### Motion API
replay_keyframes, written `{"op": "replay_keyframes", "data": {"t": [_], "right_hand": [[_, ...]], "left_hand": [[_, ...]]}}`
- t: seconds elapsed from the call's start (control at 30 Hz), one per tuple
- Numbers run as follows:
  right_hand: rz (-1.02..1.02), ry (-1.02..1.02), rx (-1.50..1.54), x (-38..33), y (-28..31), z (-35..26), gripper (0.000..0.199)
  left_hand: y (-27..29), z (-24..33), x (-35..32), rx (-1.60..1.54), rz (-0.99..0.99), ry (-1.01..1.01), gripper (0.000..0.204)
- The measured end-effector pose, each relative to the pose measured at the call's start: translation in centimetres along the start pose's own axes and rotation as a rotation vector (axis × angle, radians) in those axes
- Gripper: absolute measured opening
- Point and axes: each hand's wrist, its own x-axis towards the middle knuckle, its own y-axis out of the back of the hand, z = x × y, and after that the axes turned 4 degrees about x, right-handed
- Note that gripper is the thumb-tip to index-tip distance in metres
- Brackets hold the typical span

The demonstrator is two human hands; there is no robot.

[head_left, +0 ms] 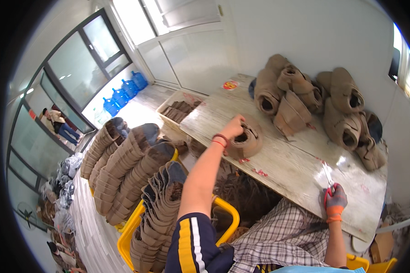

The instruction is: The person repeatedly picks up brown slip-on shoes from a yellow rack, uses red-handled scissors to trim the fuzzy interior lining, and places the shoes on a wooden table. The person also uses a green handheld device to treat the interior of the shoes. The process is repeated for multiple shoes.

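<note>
Left hand (235,126) gripped brown shoe (253,142) by its opening, on table (287,161) near the edge | gloved right hand (336,199) closed around silver tool (327,176) | nearer yellow crate (233,214) held stacked brown pieces (152,232) | pale box (168,121) beside table held flat brown pieces (180,110)

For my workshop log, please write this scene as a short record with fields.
Left hand: bare, touching a brown shoe-like piece on the table
Right hand: gloved, holding a slim metal tool
Far side of table: pile of similar pieces
Left side: stacked brown pieces in yellow containers
Background: blue bottles near glass partition
</note>
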Motion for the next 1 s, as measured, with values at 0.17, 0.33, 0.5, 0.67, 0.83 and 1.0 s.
{"op": "replay_keyframes", "data": {"t": [0.17,0.33,0.5,0.67,0.83,1.0], "right_hand": [[-0.044,-0.095,0.012,-0.1,0.8,-0.6,0.034],[-0.015,-0.081,0.016,0.1,1.0,-0.5,0.035],[-0.036,-0.131,0.019,-0.1,0.3,-0.2,0.037],[0.054,-0.071,0.169,-0.8,-2.3,2.9,0.035],[0.035,-0.086,0.103,-0.2,-0.1,1.8,0.035],[-0.024,-0.105,0.034,-0.1,0.5,-0.1,0.038]], "left_hand": [[1.9,1.7,-4.3,-0.425,0.035,-0.061,0.051],[1.7,3.7,-8.2,-0.096,0.484,-0.351,0.033],[1.1,4.5,-8.2,-0.065,0.432,-0.322,0.010],[-0.4,3.6,-6.7,0.120,0.459,-0.275,0.011],[0.6,5.7,-7.2,0.151,0.342,-0.369,0.029],[1.1,4.5,-7.6,0.185,0.311,-0.258,0.034]]}}
